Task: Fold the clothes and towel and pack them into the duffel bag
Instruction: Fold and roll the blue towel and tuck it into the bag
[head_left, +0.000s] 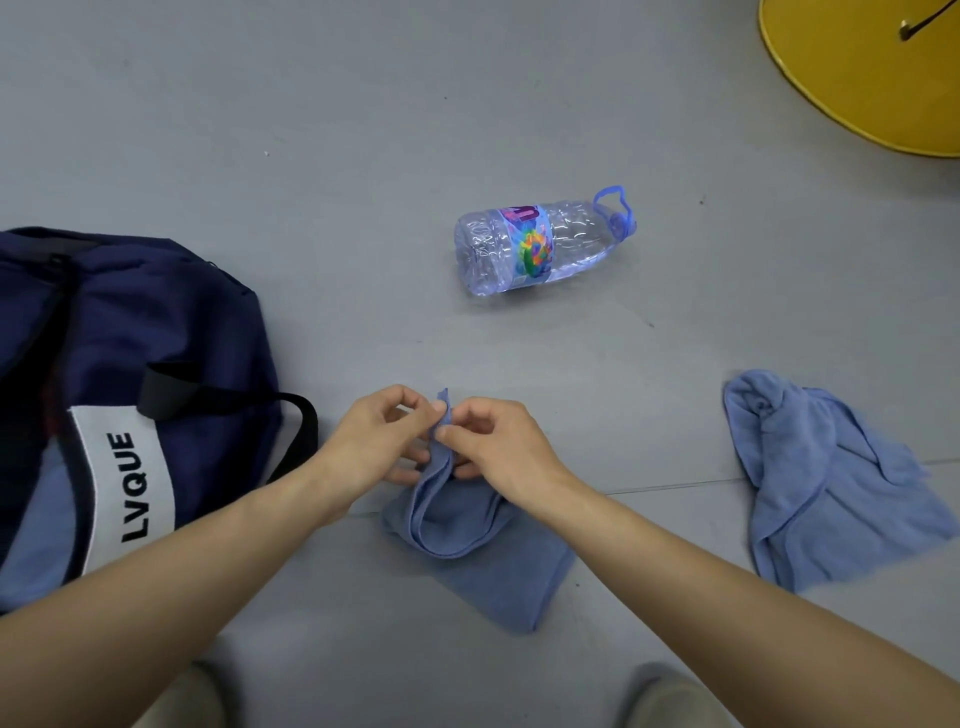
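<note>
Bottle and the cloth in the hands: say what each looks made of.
Bottle: clear, glossy thin plastic, judging by its see-through ribbed wall and highlights. Cloth: soft matte blue fabric, probably microfibre or terry; it drapes and folds limply.

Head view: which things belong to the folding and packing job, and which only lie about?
Job: small blue terry cloth, pinched by left hand and right hand; crumpled blue terry towel on the floor; navy fabric duffel bag.
Lying about: clear plastic bottle on its side; yellow round object, partly in view.
</note>
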